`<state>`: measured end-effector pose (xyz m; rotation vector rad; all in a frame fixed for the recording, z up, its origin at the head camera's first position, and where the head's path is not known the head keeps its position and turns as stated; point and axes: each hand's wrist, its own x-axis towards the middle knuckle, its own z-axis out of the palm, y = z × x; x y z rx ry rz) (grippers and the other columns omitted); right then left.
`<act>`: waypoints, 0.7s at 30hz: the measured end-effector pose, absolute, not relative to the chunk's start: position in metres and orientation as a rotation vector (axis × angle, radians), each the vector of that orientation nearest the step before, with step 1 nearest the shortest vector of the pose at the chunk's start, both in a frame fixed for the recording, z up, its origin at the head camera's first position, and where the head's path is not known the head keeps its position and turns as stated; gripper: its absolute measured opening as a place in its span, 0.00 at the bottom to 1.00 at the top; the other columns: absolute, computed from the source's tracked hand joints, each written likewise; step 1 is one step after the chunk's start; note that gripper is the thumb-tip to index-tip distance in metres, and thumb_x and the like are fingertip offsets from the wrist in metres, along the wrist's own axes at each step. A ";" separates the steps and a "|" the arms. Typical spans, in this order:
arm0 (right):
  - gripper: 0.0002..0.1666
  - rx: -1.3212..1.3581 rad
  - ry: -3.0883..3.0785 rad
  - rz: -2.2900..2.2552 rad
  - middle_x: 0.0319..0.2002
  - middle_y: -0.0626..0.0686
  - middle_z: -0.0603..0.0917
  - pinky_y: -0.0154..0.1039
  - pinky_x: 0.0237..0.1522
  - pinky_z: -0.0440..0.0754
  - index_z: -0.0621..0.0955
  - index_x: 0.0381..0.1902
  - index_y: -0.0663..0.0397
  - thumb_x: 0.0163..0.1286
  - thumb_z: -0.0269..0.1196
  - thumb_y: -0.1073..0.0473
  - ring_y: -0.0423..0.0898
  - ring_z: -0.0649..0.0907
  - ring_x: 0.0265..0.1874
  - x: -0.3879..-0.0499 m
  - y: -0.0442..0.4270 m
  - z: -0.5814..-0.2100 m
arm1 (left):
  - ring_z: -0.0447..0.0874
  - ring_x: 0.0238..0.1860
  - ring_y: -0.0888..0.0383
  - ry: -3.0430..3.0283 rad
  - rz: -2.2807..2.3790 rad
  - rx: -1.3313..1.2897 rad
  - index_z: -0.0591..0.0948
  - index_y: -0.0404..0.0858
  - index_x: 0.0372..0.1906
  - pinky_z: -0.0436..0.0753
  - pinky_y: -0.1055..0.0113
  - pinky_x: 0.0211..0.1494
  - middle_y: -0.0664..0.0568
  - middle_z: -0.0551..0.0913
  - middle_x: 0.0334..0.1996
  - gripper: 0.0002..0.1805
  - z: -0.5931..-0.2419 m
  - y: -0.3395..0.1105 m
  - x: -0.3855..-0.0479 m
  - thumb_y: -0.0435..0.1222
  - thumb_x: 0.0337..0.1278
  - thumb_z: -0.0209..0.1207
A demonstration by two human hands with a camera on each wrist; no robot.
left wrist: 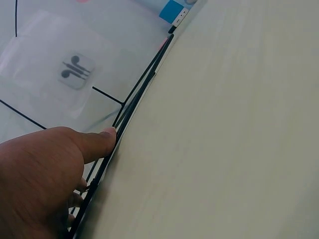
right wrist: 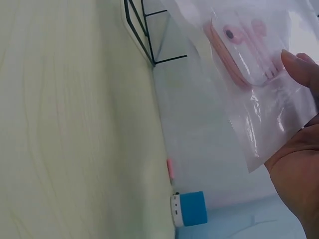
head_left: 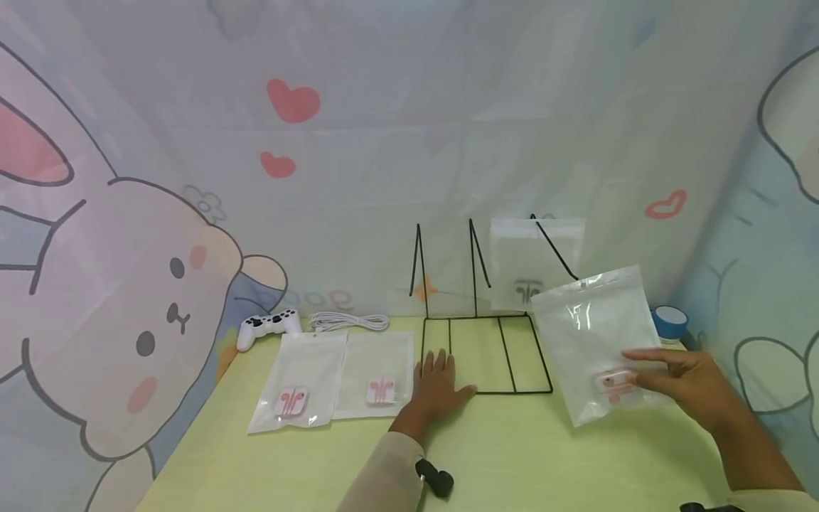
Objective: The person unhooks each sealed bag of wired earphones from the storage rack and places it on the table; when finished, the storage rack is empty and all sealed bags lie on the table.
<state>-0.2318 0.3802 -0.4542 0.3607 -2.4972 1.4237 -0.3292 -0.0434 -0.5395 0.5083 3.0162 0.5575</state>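
Note:
My right hand [head_left: 694, 387] pinches a clear-fronted zip bag [head_left: 591, 320] at its lower right side. Inside it lies a pink earphone set in a clear case [right wrist: 246, 47]. The tilted bag's top hole is at the tip of the rightmost hook of a black wire rack [head_left: 534, 352]; whether the hook passes through is unclear. A second bag [head_left: 537, 249] with black earphones hangs on that hook, farther back. My left hand [head_left: 437, 387] rests on the rack's base at its front left, fingers extended, thumb touching the wire [left wrist: 144, 84] in the left wrist view.
Two more bags with pink earphones [head_left: 307, 370] lie flat left of the rack. Behind them are a white game controller [head_left: 269, 325] and a coiled white cable [head_left: 348, 321]. A blue and white object [head_left: 670, 322] stands at the back right. The rack's left and middle hooks carry nothing.

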 end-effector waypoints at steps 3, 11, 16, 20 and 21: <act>0.22 0.310 -2.524 1.480 0.51 0.22 0.86 0.27 0.41 0.84 0.90 0.62 0.55 0.71 0.75 0.65 0.23 0.84 0.45 -0.233 0.382 -0.458 | 0.52 0.89 0.36 3.017 0.562 0.512 0.63 0.33 0.86 0.55 0.37 0.89 0.38 0.60 0.88 0.49 -0.539 -0.043 -0.329 0.64 0.78 0.55; 0.23 0.284 -2.524 1.688 0.51 0.25 0.85 0.29 0.44 0.85 0.88 0.65 0.57 0.74 0.71 0.68 0.27 0.81 0.47 -0.246 0.389 -0.480 | 0.53 0.89 0.35 3.027 0.559 0.514 0.63 0.32 0.85 0.55 0.36 0.89 0.38 0.60 0.87 0.49 -0.539 -0.044 -0.328 0.64 0.77 0.55; 0.22 0.138 -2.579 1.791 0.49 0.22 0.86 0.35 0.36 0.88 0.89 0.66 0.46 0.75 0.72 0.62 0.32 0.86 0.41 -0.254 0.392 -0.492 | 0.52 0.89 0.36 3.021 0.550 0.512 0.62 0.33 0.86 0.55 0.37 0.89 0.39 0.59 0.88 0.49 -0.539 -0.045 -0.327 0.65 0.78 0.53; 0.22 0.045 -2.594 1.862 0.47 0.20 0.85 0.34 0.38 0.87 0.90 0.64 0.44 0.74 0.73 0.61 0.32 0.86 0.41 -0.258 0.392 -0.499 | 0.53 0.89 0.35 3.019 0.565 0.519 0.63 0.33 0.86 0.55 0.36 0.89 0.38 0.60 0.87 0.49 -0.538 -0.045 -0.326 0.64 0.78 0.54; 0.22 0.040 -2.602 1.861 0.48 0.17 0.83 0.32 0.40 0.86 0.90 0.64 0.45 0.74 0.73 0.61 0.30 0.84 0.43 -0.259 0.393 -0.501 | 0.53 0.89 0.35 3.020 0.569 0.522 0.63 0.32 0.85 0.56 0.36 0.89 0.38 0.60 0.87 0.49 -0.538 -0.044 -0.327 0.64 0.78 0.55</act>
